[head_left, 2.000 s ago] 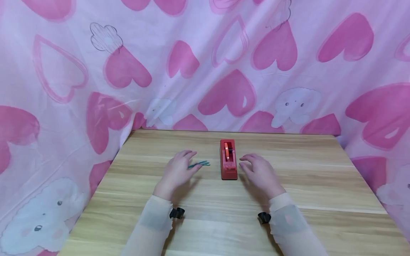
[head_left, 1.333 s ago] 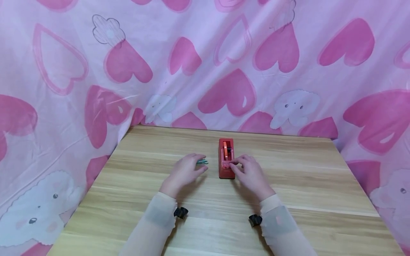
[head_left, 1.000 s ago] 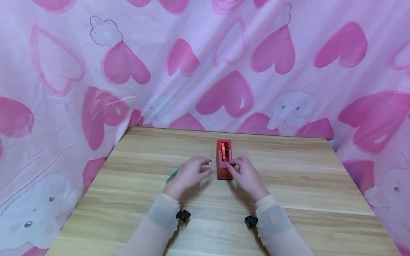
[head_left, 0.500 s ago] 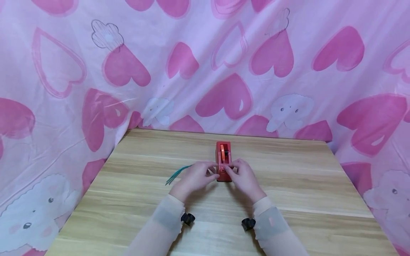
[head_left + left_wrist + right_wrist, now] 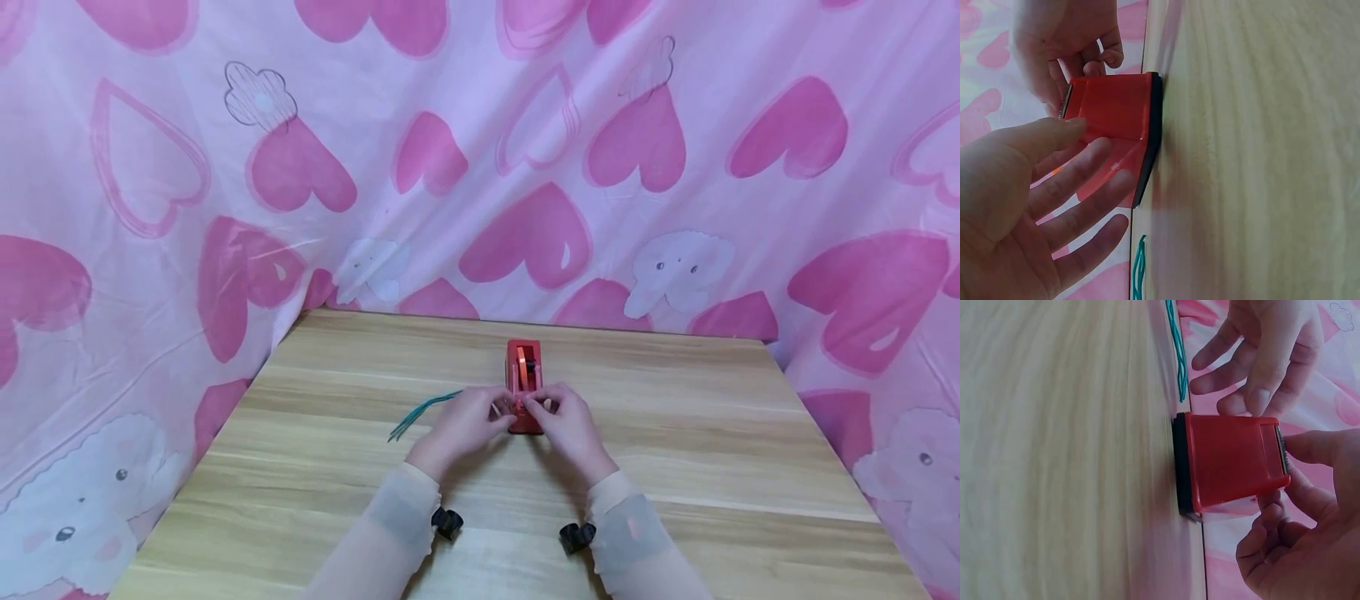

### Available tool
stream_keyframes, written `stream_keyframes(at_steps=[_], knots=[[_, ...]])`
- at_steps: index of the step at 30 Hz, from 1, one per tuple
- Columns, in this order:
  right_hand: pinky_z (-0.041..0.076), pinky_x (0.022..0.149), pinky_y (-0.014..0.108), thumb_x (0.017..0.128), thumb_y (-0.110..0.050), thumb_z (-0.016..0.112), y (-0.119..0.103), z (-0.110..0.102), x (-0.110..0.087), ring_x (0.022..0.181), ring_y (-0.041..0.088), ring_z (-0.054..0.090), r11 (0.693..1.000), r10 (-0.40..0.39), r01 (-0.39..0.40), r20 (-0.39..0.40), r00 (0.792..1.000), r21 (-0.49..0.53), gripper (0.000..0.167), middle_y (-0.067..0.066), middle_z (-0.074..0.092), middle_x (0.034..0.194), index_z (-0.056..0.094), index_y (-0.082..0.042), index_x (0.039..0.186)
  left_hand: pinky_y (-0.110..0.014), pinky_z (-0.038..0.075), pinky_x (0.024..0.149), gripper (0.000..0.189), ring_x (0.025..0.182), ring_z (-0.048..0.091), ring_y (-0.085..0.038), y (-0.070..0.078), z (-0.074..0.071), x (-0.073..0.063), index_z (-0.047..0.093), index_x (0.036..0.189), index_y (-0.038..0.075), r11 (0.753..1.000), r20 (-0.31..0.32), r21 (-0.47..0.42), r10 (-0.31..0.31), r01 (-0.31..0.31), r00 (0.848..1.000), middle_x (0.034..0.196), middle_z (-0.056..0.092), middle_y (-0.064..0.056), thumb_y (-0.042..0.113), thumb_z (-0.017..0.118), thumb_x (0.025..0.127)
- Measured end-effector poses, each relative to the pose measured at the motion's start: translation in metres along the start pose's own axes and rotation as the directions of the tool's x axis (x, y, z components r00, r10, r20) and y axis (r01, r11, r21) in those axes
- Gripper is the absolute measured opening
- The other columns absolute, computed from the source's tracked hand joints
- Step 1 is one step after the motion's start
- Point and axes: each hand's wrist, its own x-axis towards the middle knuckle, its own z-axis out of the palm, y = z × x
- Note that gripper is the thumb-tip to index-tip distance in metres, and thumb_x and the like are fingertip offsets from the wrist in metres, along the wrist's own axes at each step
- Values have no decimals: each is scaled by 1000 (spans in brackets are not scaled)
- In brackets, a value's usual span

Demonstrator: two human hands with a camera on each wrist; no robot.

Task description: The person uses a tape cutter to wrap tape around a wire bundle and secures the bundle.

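A red tape dispenser (image 5: 526, 423) stands on the table with its front toward me and an orange-cored roll (image 5: 522, 367) inside. My right hand (image 5: 570, 425) is at its front, fingers curled, with the thumb and index finger pinching the tape end right at the serrated cutter (image 5: 1283, 450); the clear tape itself barely shows. On the other side is my left hand (image 5: 468, 421), its fingers loosely extended along the dispenser's left wall and the thumb near the top front edge. Behind the left hand lies a bundle of teal strands (image 5: 420, 410), partly hidden by it.
The wood-grain table (image 5: 675, 433) ends at a back edge against a pink heart-patterned curtain (image 5: 525, 233), which also hangs at both sides. A black wrist mount (image 5: 447, 524) sits on the left sleeve, and another black mount (image 5: 577, 537) on the right one.
The right hand has moved left onto the dispenser's front and closed its fingertips at the cutter. The left hand has moved right to the dispenser's side, uncovering more of the teal strands behind it.
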Motion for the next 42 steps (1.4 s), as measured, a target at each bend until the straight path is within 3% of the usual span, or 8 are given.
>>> stream_keyframes(at_steps=[15,21,32,42], knots=[[42,68,26,96,-20,74,-3,1,2,88,20,50,997,58,-56,-31,998,57,13,8,63,102,79,-10,102,-26,53,78,21,84,64,-3,-1,10,3,69,117,23,999,-30,41,-5,6,1000,94,72,11,26,74,97],[39,69,27,97,-20,72,-8,-5,3,82,18,48,997,10,-4,-78,997,77,15,7,61,92,80,-8,103,-27,54,80,23,86,64,-4,-1,10,3,69,120,23,999,-25,39,-17,18,1000,95,72,11,28,74,97],[40,81,33,98,-25,71,-6,-3,-3,96,22,50,996,66,-62,-68,996,57,20,9,66,111,79,-9,108,-26,54,80,23,86,65,-4,-5,12,4,68,120,24,999,-26,44,-17,18,1000,96,72,11,28,73,98],[43,75,28,98,-27,72,-8,-7,-10,91,20,52,997,56,-53,-65,996,50,22,9,68,106,80,-8,107,-27,54,80,21,86,64,-6,-3,9,3,67,118,23,999,-30,40,-24,25,999,96,71,9,27,73,98]])
